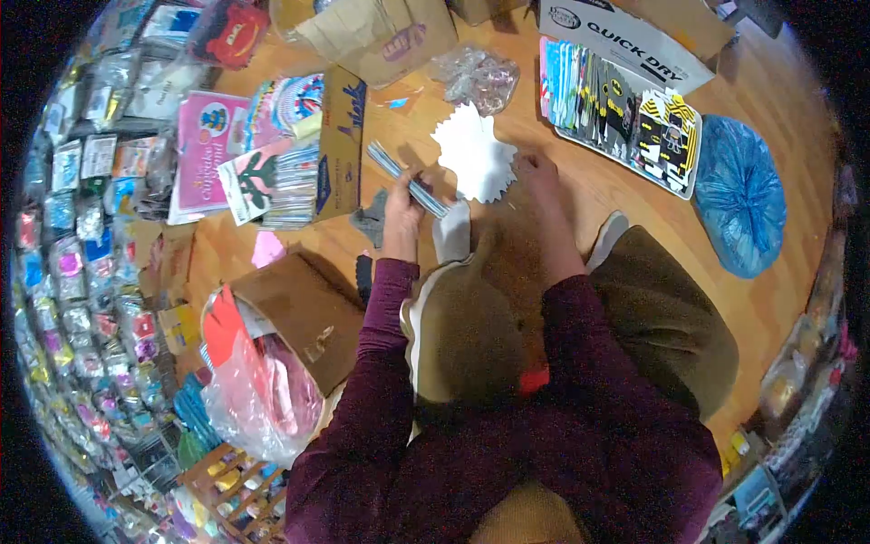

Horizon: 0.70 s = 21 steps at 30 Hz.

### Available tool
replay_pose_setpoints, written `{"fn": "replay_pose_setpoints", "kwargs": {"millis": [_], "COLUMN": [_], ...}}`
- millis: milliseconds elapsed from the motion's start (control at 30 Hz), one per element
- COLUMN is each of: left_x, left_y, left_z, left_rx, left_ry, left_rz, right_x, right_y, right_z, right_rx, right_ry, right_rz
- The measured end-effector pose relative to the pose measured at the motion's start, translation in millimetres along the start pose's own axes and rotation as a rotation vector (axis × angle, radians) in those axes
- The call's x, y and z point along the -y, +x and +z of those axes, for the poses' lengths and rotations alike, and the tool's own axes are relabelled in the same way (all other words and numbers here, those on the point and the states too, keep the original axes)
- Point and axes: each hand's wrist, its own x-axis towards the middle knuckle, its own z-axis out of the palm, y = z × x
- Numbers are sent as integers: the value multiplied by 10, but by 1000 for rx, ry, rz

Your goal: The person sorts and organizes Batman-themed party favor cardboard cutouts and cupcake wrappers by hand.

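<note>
My left hand (403, 210) is closed around a thin bundle of flat, light blue-grey strips or cards (388, 160), seen edge-on and pointing up to the left. Just right of it on the floor lies a bright white cutout with a jagged edge (475, 152). My right hand (542, 179) is beside the cutout's right edge, fingers curled; whatever they hold, if anything, is hidden. Below the bundle a white-grey sock or cloth end (452, 234) shows by my knee.
A tray of packed cards (625, 118) sits by a QUICK DRY box (625, 41), with a blue plastic bag (741, 195) to the right. Left are a box of cards (294, 181) and an open carton (299, 317). Crumpled clear plastic (476, 77) lies ahead; packets line the left.
</note>
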Motion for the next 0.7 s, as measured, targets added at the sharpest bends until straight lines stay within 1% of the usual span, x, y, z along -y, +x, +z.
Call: {"fn": "replay_pose_setpoints", "kwargs": {"millis": [33, 67, 100, 133, 167, 200, 233, 267, 333, 367, 400, 467, 500, 567, 600, 633, 700], "left_x": [83, 146, 187, 223, 252, 275, 308, 318, 326, 353, 393, 435, 432, 384, 360, 349, 400], "left_y": [129, 226, 288, 334, 376, 402, 480, 496, 467, 533, 607, 661, 636, 557, 505, 462, 514], "left_z": [-125, -209, -232, -261, -277, -303, -367, -367, -305, -359, -386, -404, -406, -367, -313, -238, -236], "left_rx": [29, 58, 2, -6, -6, -8, 20, 9, 18, 104, 98, 100, 90, 64, 55, 28, 12], "left_ry": [27, 54, 80, 66, 141, 216, 231, 221, 252, 266, 258, 196, 191, 214, 219, 195, 172], "left_rz": [11, 27, -4, -17, 9, 36, 23, 13, -50, -58, -59, 0, 4, -23, -24, -24, -31], "right_x": [-70, -30, 23, 76, 31, -3, -38, -41, 26, 12, -9, 11, 52, 135, 45, -35, 42], "right_y": [89, 125, 153, 181, 268, 370, 467, 555, 714, 793, 842, 849, 818, 729, 750, 790, 755], "right_z": [16, 51, 111, 170, 222, 271, 323, 378, 448, 462, 491, 559, 569, 570, 621, 672, 652], "right_rx": [98, 101, 90, 82, 89, 79, 70, 82, 186, 249, 258, 274, 286, 273, 280, 247, 202], "right_ry": [-32, -56, -195, -331, -348, -462, -573, -585, -625, -687, -694, -826, -827, -816, -810, -856, -905], "right_rz": [45, 56, -15, -90, -85, -176, -267, -261, -136, -117, -117, -94, -97, -35, -30, -52, -72]}}
